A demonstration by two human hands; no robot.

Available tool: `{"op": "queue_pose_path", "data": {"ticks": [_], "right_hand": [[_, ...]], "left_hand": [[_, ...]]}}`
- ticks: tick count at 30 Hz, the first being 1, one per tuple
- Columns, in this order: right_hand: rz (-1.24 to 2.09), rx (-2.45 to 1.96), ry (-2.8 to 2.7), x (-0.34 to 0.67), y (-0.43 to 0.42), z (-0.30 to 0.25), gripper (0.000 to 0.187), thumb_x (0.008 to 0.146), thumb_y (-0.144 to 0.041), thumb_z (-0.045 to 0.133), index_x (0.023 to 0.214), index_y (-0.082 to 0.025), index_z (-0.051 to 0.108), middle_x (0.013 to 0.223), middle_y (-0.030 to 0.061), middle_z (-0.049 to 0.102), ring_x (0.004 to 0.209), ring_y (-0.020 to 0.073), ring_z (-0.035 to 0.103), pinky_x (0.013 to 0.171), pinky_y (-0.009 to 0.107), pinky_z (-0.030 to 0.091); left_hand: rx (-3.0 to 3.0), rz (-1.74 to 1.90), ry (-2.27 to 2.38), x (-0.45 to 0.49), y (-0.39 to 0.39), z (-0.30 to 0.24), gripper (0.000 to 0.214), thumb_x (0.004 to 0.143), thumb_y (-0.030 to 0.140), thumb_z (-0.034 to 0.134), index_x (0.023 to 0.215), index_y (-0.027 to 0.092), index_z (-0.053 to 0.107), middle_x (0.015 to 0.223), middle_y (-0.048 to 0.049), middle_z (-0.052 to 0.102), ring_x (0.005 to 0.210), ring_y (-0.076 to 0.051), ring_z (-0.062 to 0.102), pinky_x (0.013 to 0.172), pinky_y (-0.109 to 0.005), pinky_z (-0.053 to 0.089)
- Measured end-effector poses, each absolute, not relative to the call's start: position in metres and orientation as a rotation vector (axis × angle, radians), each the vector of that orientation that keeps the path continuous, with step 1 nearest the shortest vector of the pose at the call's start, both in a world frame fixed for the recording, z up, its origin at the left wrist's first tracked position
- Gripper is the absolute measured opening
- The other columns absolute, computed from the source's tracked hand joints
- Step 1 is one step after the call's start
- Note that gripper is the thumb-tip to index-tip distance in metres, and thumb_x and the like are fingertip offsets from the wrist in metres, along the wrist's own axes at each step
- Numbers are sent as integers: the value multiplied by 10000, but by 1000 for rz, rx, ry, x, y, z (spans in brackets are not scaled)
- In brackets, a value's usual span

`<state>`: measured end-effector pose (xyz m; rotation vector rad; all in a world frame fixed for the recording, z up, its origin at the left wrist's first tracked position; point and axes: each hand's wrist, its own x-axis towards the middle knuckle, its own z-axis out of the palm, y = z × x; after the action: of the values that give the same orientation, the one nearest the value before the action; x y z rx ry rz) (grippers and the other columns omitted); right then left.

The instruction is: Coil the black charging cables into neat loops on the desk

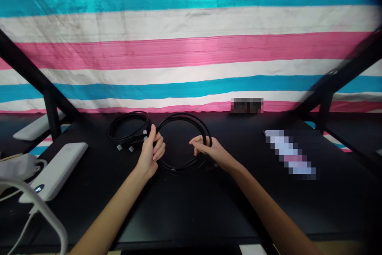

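Observation:
A black cable [182,119] is wound into a round coil on the black table [191,203]. My left hand [152,152] is closed on the coil's left side, fingers wrapped round the strands. My right hand [209,150] pinches the coil's right side. To the left lies a second coiled black cable [128,129], with silver plug ends sticking out near my left hand.
A white power bank [55,170] lies at the left with a white cable [36,207] in front of it. Another white device [34,127] sits further back left. Black frame struts [52,117] rise at both sides. A striped cloth [191,48] hangs behind the table.

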<state>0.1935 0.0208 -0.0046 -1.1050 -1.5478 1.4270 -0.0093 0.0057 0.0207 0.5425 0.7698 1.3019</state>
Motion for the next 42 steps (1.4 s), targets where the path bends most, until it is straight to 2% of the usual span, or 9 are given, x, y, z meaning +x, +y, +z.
{"op": "queue_pose_path", "data": {"ticks": [5, 9, 13, 17, 20, 24, 29, 34, 42], "right_hand": [[1540, -1128, -1615, 192, 21, -12, 306, 807, -453, 589, 855, -163, 675, 804, 53, 667, 724, 151, 623, 631, 263, 490], [1699, -1149, -1539, 191, 21, -13, 363, 817, -515, 546, 877, -161, 600, 863, 74, 682, 655, 158, 667, 533, 260, 533], [1660, -1222, -1579, 192, 19, -12, 373, 841, -523, 510, 921, -166, 581, 855, 74, 697, 533, 128, 664, 426, 194, 495], [1612, -1332, -1664, 195, 19, -14, 428, 830, -546, 514, 982, -161, 622, 724, 57, 691, 427, 116, 622, 303, 159, 397], [1543, -1290, -1689, 195, 20, -15, 401, 799, -529, 567, 865, -139, 635, 662, 44, 678, 364, 89, 573, 280, 151, 351], [1402, -1229, -1582, 192, 20, -13, 359, 779, -495, 602, 710, -142, 587, 582, 5, 631, 335, 71, 528, 303, 162, 405], [1199, -1290, -1392, 193, 21, -8, 416, 751, -514, 611, 562, -146, 566, 410, -13, 533, 295, 86, 481, 254, 173, 388], [1087, -1305, -1333, 195, 19, -4, 413, 730, -498, 625, 516, -148, 576, 380, -19, 498, 267, 79, 443, 224, 170, 356], [1081, -1271, -1280, 196, 20, 0, 368, 701, -477, 642, 528, -157, 586, 379, -54, 421, 261, 67, 394, 233, 174, 302]], "left_hand": [[378, 1302, 584, -17, 10, 16, 477, 901, 388, 484, 508, 173, 320, 326, 94, 258, 242, -13, 210, 274, -170, 143], [341, 1285, 515, -17, 12, 11, 475, 932, 340, 432, 501, 172, 321, 324, 84, 276, 234, -19, 242, 262, -175, 134], [322, 1254, 483, -18, 10, 11, 512, 941, 361, 394, 480, 183, 260, 314, 77, 273, 216, -26, 239, 254, -186, 144], [318, 1217, 460, -22, 9, 14, 551, 930, 430, 372, 472, 202, 167, 300, 64, 269, 200, -39, 244, 253, -202, 174], [344, 1161, 478, -25, 10, 16, 556, 918, 458, 372, 471, 210, 151, 292, 55, 267, 200, -48, 257, 255, -208, 174], [439, 1136, 528, -25, 10, 16, 544, 895, 458, 423, 462, 202, 216, 305, 59, 275, 217, -43, 257, 266, -199, 152], [550, 1160, 598, -19, 8, 17, 458, 877, 445, 474, 525, 185, 341, 334, 80, 273, 245, -43, 236, 277, -183, 138], [688, 1222, 789, -13, 8, 16, 392, 840, 438, 547, 592, 185, 378, 366, 106, 258, 261, -33, 215, 286, -162, 161], [1006, 1311, 1162, -11, 11, 6, 451, 747, 366, 665, 490, 189, 338, 390, 87, 343, 309, -67, 433, 365, -189, 325]]}}
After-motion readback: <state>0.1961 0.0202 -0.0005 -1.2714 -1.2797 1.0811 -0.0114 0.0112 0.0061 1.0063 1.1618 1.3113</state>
